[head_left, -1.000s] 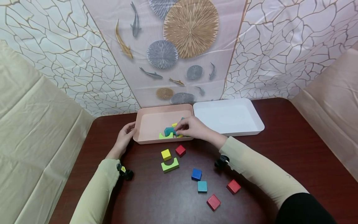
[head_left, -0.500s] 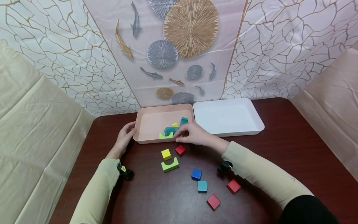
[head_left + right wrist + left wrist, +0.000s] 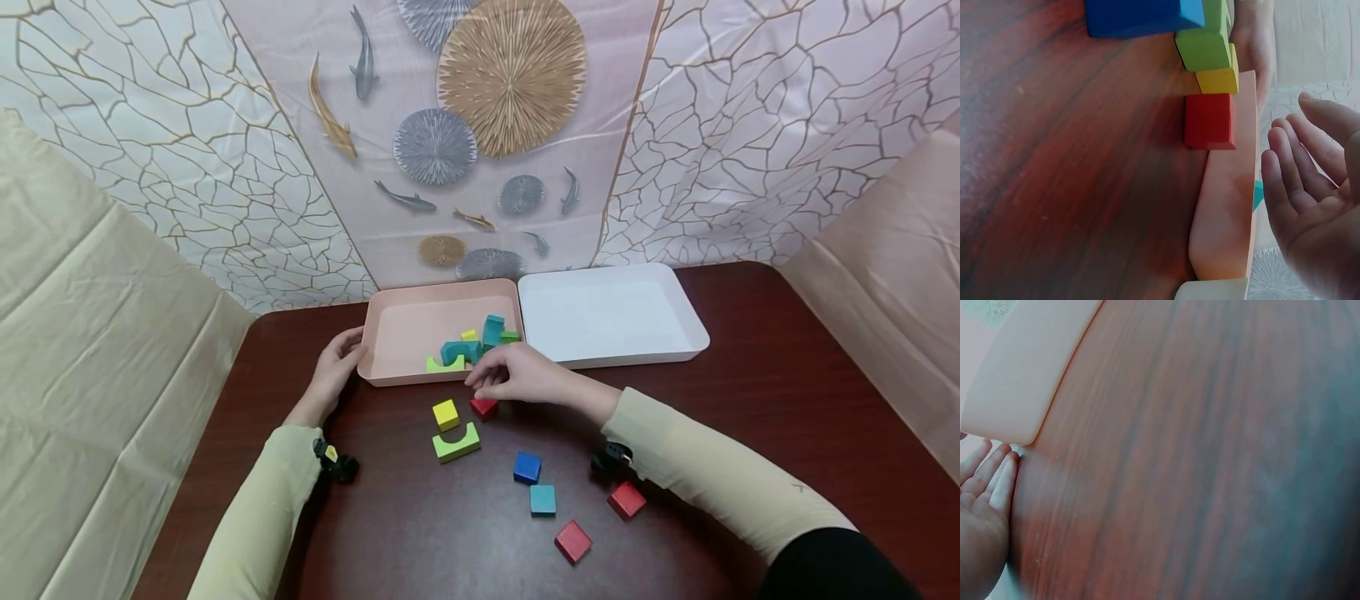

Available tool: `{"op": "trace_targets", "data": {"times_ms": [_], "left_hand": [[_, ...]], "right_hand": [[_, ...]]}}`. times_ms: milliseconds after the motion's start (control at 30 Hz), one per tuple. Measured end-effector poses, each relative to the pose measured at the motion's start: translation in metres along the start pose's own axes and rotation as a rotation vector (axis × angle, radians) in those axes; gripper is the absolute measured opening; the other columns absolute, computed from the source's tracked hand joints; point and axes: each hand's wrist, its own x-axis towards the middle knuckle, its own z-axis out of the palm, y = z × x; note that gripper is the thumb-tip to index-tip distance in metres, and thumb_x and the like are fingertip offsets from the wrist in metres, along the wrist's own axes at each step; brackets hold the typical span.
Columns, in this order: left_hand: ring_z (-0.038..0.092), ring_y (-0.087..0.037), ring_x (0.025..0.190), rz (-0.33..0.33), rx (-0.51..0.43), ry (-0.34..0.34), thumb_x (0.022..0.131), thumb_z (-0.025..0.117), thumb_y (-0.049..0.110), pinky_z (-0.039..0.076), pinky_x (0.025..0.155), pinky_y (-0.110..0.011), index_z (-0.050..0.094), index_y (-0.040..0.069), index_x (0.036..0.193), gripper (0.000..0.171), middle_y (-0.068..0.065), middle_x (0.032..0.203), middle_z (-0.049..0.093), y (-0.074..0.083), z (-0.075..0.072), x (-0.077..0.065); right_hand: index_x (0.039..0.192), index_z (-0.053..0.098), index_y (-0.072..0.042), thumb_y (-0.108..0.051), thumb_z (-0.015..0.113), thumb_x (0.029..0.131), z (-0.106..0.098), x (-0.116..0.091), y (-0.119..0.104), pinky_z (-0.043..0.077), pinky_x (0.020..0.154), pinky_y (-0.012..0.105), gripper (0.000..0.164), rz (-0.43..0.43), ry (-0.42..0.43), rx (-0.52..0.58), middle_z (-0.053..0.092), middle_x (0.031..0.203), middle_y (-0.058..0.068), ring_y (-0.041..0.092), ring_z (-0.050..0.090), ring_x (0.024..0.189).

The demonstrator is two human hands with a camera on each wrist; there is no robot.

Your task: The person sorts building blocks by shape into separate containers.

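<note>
My left hand [image 3: 332, 371] lies against the left end of a pink tray [image 3: 405, 321], its fingers [image 3: 1005, 481] fairly straight and touching the tray wall. My right hand [image 3: 521, 373] hovers over the tray's front edge, partly covering a red cube [image 3: 484, 409]. Nothing is between its loosely bent fingers in the right wrist view, and the red cube [image 3: 1210, 122] stands apart from them. Inside the tray are a light green arch block [image 3: 446, 364], teal blocks [image 3: 492, 330], a yellow block [image 3: 469, 335] and a green block [image 3: 509, 337].
A white tray [image 3: 611, 312] adjoins the pink one on the right. Nearer on the dark table lie a yellow cube [image 3: 446, 414], a light green arch block [image 3: 456, 443], a blue cube [image 3: 527, 467], a teal cube [image 3: 542, 500] and two red cubes [image 3: 573, 542].
My right hand has drawn back from inside the pink tray toward its front edge and the red cube, uncovering the teal and green blocks. The left hand stays in place.
</note>
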Motion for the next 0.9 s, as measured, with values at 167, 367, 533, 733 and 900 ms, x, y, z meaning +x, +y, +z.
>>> {"op": "trace_targets", "data": {"times_ms": [167, 367, 533, 733, 900], "left_hand": [[0.039, -0.038, 0.154, 0.003, 0.008, -0.003, 0.115, 0.049, 0.02, 0.039, 0.12, -0.036, 0.036, 0.002, 0.164, 0.054, -0.025, 0.165, 0.04, 0.0, 0.001, 0.0], [0.04, -0.037, 0.154, -0.006, 0.003, 0.001, 0.114, 0.049, 0.02, 0.041, 0.116, -0.03, 0.036, 0.002, 0.163, 0.054, -0.024, 0.164, 0.041, 0.002, 0.002, -0.002], [0.041, -0.037, 0.153, -0.011, 0.001, 0.001, 0.114, 0.05, 0.02, 0.041, 0.113, -0.027, 0.036, 0.002, 0.163, 0.054, -0.024, 0.164, 0.041, 0.002, 0.001, -0.002], [0.039, -0.038, 0.154, -0.002, 0.004, -0.007, 0.115, 0.049, 0.021, 0.037, 0.122, -0.041, 0.035, 0.002, 0.163, 0.054, -0.024, 0.165, 0.04, 0.0, 0.0, 0.0], [0.04, -0.038, 0.153, 0.001, 0.01, -0.006, 0.114, 0.05, 0.022, 0.038, 0.121, -0.04, 0.036, 0.003, 0.164, 0.055, -0.024, 0.165, 0.041, -0.001, -0.001, 0.001]], "right_hand": [[0.115, 0.081, -0.002, -0.013, 0.081, 0.095, 0.005, -0.004, -0.002, 0.06, 0.083, 0.021, 0.023, -0.003, -0.028, 0.009, 0.079, 0.107, 0.007, 0.007, 0.073, 0.089], [0.117, 0.08, -0.003, -0.018, 0.081, 0.096, 0.012, -0.009, -0.003, 0.06, 0.082, 0.02, 0.026, -0.014, -0.062, 0.003, 0.077, 0.107, 0.005, 0.004, 0.072, 0.09], [0.116, 0.08, -0.003, -0.017, 0.082, 0.095, 0.017, -0.013, -0.002, 0.061, 0.084, 0.023, 0.026, -0.039, -0.072, 0.0, 0.076, 0.109, 0.007, 0.005, 0.072, 0.092], [0.117, 0.079, -0.004, -0.015, 0.083, 0.094, 0.02, -0.016, 0.0, 0.062, 0.084, 0.022, 0.026, -0.044, -0.075, 0.002, 0.077, 0.11, 0.007, 0.006, 0.073, 0.093], [0.118, 0.079, -0.005, -0.014, 0.084, 0.093, 0.021, -0.017, 0.001, 0.062, 0.085, 0.022, 0.027, -0.037, -0.079, -0.006, 0.078, 0.111, 0.007, 0.006, 0.074, 0.094]]}}
